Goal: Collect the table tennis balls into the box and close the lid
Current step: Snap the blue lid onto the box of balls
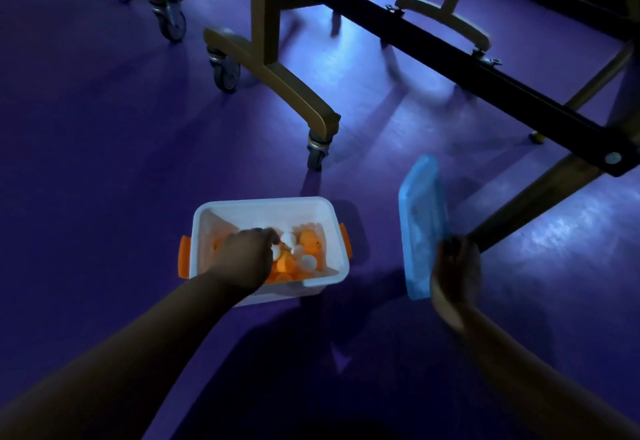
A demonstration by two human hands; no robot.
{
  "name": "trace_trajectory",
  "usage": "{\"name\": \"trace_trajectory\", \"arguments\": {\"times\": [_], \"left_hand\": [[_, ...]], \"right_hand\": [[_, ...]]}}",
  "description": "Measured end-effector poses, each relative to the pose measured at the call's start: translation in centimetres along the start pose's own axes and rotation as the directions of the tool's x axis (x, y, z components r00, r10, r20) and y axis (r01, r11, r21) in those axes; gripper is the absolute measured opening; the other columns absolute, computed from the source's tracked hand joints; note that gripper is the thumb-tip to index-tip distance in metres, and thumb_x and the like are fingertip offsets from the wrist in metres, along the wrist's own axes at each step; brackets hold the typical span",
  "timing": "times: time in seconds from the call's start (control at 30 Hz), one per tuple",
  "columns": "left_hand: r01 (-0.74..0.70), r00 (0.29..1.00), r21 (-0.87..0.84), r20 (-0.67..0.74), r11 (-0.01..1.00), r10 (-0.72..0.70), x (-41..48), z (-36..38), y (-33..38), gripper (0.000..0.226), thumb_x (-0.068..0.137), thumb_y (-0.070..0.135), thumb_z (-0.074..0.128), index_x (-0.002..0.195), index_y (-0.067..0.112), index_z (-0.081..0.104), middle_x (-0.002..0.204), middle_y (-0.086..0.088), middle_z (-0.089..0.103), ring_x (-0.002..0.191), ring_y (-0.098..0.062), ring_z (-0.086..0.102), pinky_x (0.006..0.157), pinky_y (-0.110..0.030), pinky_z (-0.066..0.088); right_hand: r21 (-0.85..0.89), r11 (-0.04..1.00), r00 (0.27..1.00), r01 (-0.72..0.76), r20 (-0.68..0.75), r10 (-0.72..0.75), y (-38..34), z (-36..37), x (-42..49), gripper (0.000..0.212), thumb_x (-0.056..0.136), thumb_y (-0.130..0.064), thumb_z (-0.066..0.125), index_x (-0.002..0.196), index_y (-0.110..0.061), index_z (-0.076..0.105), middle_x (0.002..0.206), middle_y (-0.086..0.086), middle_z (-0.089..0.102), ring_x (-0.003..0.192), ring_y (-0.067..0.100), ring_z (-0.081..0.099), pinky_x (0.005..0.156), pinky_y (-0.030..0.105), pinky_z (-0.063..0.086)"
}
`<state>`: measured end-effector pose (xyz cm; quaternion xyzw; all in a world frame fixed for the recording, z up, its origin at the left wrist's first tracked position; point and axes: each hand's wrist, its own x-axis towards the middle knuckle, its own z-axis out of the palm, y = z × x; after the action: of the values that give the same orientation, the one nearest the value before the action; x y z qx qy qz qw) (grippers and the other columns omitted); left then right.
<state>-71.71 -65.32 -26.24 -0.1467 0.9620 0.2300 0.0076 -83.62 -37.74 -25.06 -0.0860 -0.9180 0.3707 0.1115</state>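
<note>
Many round balls (308,242), white rectangular box (266,210), flat blue lid (420,217)

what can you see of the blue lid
The blue lid is a pale, translucent-looking plastic rectangle with rounded corners and a raised rim. It is off the white box, to its right, tilted steeply over the purple floor. The right hand grips its near end; motion blur hides finer detail.
</note>
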Motion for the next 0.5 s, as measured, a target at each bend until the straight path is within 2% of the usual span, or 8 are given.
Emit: {"name": "trace_trajectory", "arguments": {"times": [0.07,0.17,0.27,0.37,0.5], "left_hand": [[0.057,0.993,-0.058,-0.097,0.997,-0.062,0.1,-0.4,-1.0,0.031,0.095,0.011,0.043,0.123,0.013,0.057,0.118,-0.008,0.064,0.099,-0.021,0.062,0.081,-0.03,0.049],[0.189,0.96,-0.102,-0.188,0.977,-0.206,0.3,-1.2,-3.1,0.032,0.094,0.012,0.041,0.123,0.012,0.057,0.122,-0.011,0.062,0.105,-0.03,0.06,0.084,-0.036,0.047],[0.334,0.89,-0.197,-0.254,0.922,-0.377,0.0,-2.1,-5.2,0.034,0.091,0.007,0.039,0.121,0.008,0.056,0.122,-0.016,0.061,0.108,-0.036,0.057,0.089,-0.043,0.047],[0.473,0.784,-0.283,-0.297,0.834,-0.545,-0.7,-2.4,-7.4,0.031,0.089,0.006,0.041,0.116,0.005,0.057,0.117,-0.019,0.061,0.105,-0.039,0.056,0.087,-0.044,0.045],[0.554,0.735,-0.314,-0.25,0.771,-0.631,-2.1,-2.0,-10.2,0.027,0.092,0.013,0.046,0.115,0.004,0.059,0.117,-0.021,0.061,0.107,-0.04,0.056,0.086,-0.042,0.043]], "right_hand": [[0.035,0.97,0.969,0.241,0.045,-0.243,-0.7,0.5,-1.3,0.036,0.083,-0.026,0.045,0.107,-0.002,0.058,0.103,0.019,0.06,0.094,0.032,0.055,0.078,0.037,0.042],[0.008,0.812,0.805,0.583,0.133,-0.579,-1.7,1.8,-3.2,0.039,0.081,-0.023,0.045,0.11,-0.002,0.062,0.1,0.016,0.062,0.094,0.029,0.053,0.083,0.035,0.038],[-0.058,0.644,0.628,0.763,0.303,-0.717,-2.1,3.5,-4.5,0.047,0.081,-0.025,0.042,0.123,-0.009,0.055,0.106,0.013,0.061,0.101,0.027,0.047,0.092,0.035,0.033],[-0.09,0.422,0.425,0.902,0.35,-0.835,-2.2,5.3,-6.0,0.047,0.077,-0.024,0.043,0.123,-0.014,0.048,0.095,0.005,0.056,0.09,0.023,0.042,0.083,0.034,0.031],[-0.074,0.314,0.319,0.946,0.374,-0.871,-2.2,7.0,-6.5,0.044,0.074,-0.024,0.043,0.117,-0.019,0.048,0.088,0.004,0.06,0.086,0.021,0.041,0.074,0.033,0.028]]}}
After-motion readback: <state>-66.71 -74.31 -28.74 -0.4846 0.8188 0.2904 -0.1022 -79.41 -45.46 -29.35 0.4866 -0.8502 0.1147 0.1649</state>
